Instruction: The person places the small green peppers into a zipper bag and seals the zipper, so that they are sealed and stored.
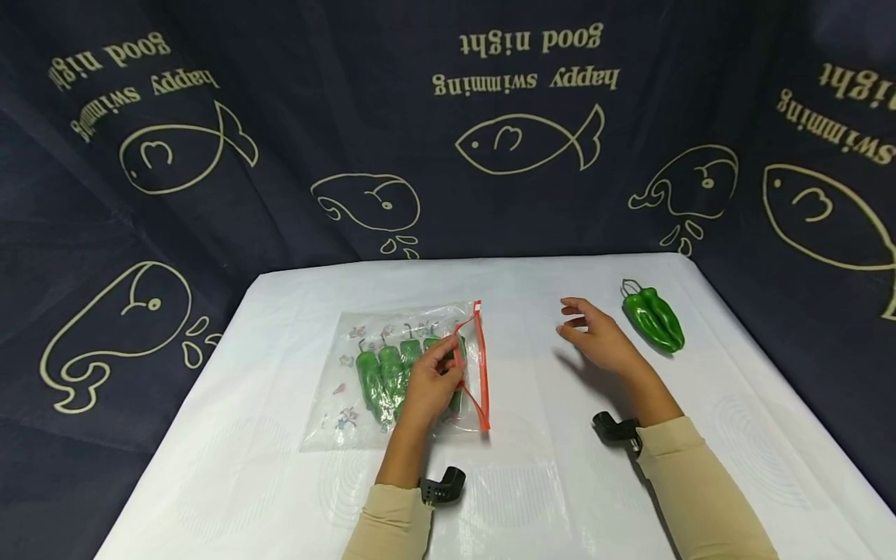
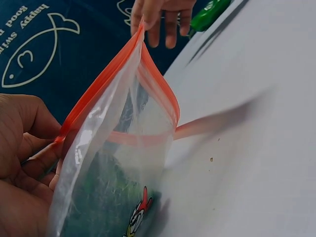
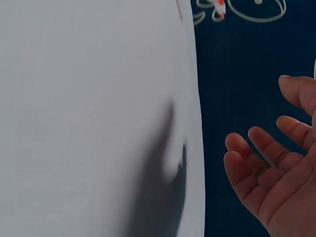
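Note:
A clear zip bag [image 1: 329, 420] with a red zip edge and small printed figures lies on the table, several green peppers [image 1: 371, 381] inside it. My left hand [image 1: 430, 385] pinches the bag's red-edged mouth between thumb and fingers; in the left wrist view the mouth [image 2: 153, 79] gapes apart. Over the table between the bag and two green peppers [image 1: 653, 317] is my right hand [image 1: 595, 338], holding nothing. Its fingers are loosely bent in the right wrist view, with the palm [image 3: 291, 192] showing.
A white cloth [image 1: 518, 498] covers the table. Behind and beside it hangs a dark blue curtain [image 1: 532, 210] with fish and whale drawings. Black wrist cameras sit on the left wrist [image 1: 442, 486] and right wrist [image 1: 616, 429].

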The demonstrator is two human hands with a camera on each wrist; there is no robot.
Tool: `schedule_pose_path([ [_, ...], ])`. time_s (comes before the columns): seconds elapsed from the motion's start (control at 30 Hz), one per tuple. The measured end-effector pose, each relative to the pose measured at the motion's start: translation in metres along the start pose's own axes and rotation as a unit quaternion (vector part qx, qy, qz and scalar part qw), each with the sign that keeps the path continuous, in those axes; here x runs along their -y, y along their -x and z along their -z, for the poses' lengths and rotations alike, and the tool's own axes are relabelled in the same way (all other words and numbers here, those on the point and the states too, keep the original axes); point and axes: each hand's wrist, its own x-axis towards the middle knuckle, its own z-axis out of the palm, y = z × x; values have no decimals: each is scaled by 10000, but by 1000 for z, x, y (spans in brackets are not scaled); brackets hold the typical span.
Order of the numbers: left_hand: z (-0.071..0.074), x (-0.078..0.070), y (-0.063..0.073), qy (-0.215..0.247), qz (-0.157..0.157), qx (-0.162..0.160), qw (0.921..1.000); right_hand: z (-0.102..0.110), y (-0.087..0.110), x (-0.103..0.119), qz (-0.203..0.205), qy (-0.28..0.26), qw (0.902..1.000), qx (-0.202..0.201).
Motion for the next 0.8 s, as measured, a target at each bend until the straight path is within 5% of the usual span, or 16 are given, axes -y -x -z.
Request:
schedule_pose_path([
  [0.33, 0, 0, 1, 71, 30, -27, 10000, 36, 13, -20, -228, 262, 9990, -298],
  [0.8, 2, 2, 0, 71, 49, 66, 9999, 75, 18, -46, -343, 1632, 9837, -666],
])
